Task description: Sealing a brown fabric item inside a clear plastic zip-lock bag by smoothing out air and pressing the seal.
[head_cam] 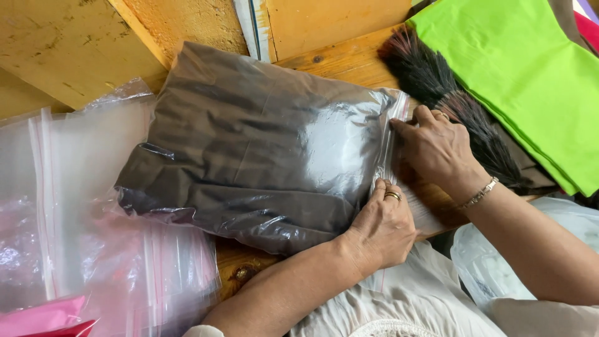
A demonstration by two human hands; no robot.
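Cloth of a dark brown colour fills a clear plastic bag (249,143) lying flat on a worn wooden table (337,62). The bag's open mouth faces both hands. Left of the bag lies a pile of empty clear bags (75,206); right of it, a dark brush (449,100) and folded green fabric (530,81). The left hand (380,228) pinches the mouth's near end, fingers pressed together. The right hand (437,146) pinches the far end of the mouth likewise.

Worn yellow-painted wooden boards (75,43) behind a bare wooden tabletop (349,62), in daylight.
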